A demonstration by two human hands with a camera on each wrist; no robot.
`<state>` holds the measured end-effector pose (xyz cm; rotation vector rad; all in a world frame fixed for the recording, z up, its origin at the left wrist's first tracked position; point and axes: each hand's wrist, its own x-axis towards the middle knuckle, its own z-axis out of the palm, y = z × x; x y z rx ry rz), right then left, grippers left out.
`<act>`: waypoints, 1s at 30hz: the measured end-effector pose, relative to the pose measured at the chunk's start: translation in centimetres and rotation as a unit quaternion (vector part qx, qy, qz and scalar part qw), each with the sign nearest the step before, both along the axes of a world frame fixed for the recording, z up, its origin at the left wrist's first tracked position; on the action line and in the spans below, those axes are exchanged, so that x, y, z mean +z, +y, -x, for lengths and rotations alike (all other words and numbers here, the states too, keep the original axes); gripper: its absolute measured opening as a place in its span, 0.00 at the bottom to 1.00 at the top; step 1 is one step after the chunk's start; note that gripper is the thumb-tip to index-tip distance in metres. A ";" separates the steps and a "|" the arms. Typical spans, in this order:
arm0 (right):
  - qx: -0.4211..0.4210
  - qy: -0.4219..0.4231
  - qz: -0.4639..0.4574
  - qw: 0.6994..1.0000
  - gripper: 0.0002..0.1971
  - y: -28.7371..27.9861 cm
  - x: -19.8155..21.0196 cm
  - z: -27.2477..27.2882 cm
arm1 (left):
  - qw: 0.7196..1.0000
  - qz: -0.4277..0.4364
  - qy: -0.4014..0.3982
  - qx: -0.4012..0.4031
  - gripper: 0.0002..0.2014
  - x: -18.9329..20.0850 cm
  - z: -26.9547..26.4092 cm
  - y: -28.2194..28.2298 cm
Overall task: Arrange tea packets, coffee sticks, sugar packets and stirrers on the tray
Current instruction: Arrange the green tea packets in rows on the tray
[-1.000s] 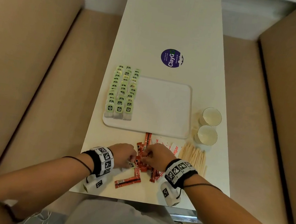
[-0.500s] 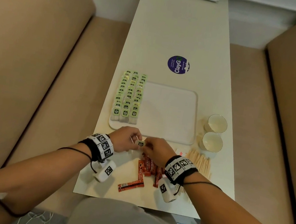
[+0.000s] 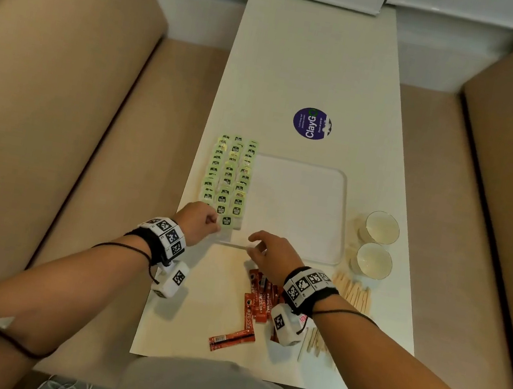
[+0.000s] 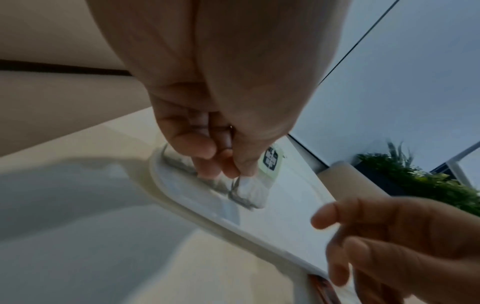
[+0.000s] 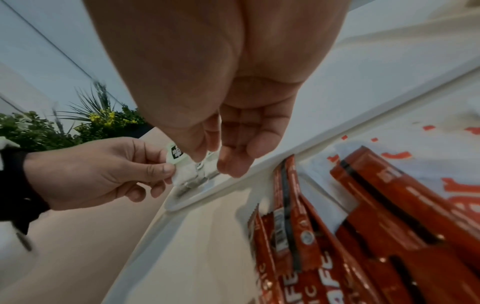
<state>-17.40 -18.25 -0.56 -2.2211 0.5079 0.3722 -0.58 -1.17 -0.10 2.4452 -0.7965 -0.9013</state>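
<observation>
A white tray (image 3: pixel 300 208) lies mid-table with three columns of green tea packets (image 3: pixel 230 173) along its left side. At the near end of those columns my left hand (image 3: pixel 215 221) pinches one tea packet (image 3: pixel 226 221) between thumb and fingertips; the same packet (image 5: pixel 175 154) hangs just over the tray's front-left corner. My right hand (image 3: pixel 254 244) hovers a little to the right at the tray's front rim, fingers loosely curled and holding nothing. Red coffee sticks (image 3: pixel 260 299) lie piled behind it, and wooden stirrers (image 3: pixel 354 292) lie to the right. Sugar packets (image 3: pixel 304 319) are mostly hidden under my right wrist.
Two white cups (image 3: pixel 379 229) (image 3: pixel 372 261) stand right of the tray. One coffee stick (image 3: pixel 230 340) lies apart near the table's front edge. A purple round sticker (image 3: pixel 311 123) is beyond the tray. Beige bench seats (image 3: pixel 101 169) flank the narrow table.
Both hands moved forward from the coffee stick pile to the tray's front-left corner with a tea packet. The right hand has let go; the left still pinches it.
</observation>
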 end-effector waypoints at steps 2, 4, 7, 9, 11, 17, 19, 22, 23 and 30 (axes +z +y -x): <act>-0.014 0.010 -0.011 1.000 0.14 -0.3 -0.5 0.3 | 1.000 -0.021 -0.004 0.008 0.22 -0.4 -0.8 0.2; -0.021 0.020 -0.014 0.999 0.14 -0.4 -0.9 0.7 | 0.999 -0.039 -0.006 0.010 0.23 -0.9 -1.2 0.4; -0.033 0.026 -0.018 0.999 0.12 -0.5 -1.0 1.0 | 0.998 -0.064 -0.001 0.017 0.18 -1.4 -1.5 0.4; -0.037 0.025 -0.014 0.999 0.11 -0.5 -0.9 1.2 | 0.997 -0.070 -0.003 0.031 0.15 -1.6 -1.5 0.2; -0.038 0.026 -0.011 0.999 0.10 -0.4 -0.8 1.4 | 0.996 -0.067 -0.006 0.053 0.12 -1.7 -1.4 -0.1; -0.048 0.024 -0.036 0.998 0.10 -0.3 -1.0 1.8 | 0.996 -0.066 -0.011 0.061 0.13 -1.0 -1.6 -0.7; -0.047 0.024 -0.016 0.998 0.09 -0.5 -0.7 1.9 | 0.997 -0.060 -0.018 0.035 0.11 -0.7 -1.4 -0.8; -0.054 0.020 -0.011 0.998 0.09 -0.8 -0.6 2.0 | 0.998 -0.056 -0.018 -0.028 0.10 -0.7 -0.9 -0.9; -0.055 0.020 -0.008 0.998 0.09 -0.9 -0.6 2.1 | 0.997 -0.060 -0.016 -0.049 0.09 -0.9 -0.7 -0.9; -0.063 0.023 0.002 0.998 0.09 -1.8 -1.2 3.1 | 0.994 -0.067 -0.047 -0.077 0.06 -1.6 -0.3 -0.8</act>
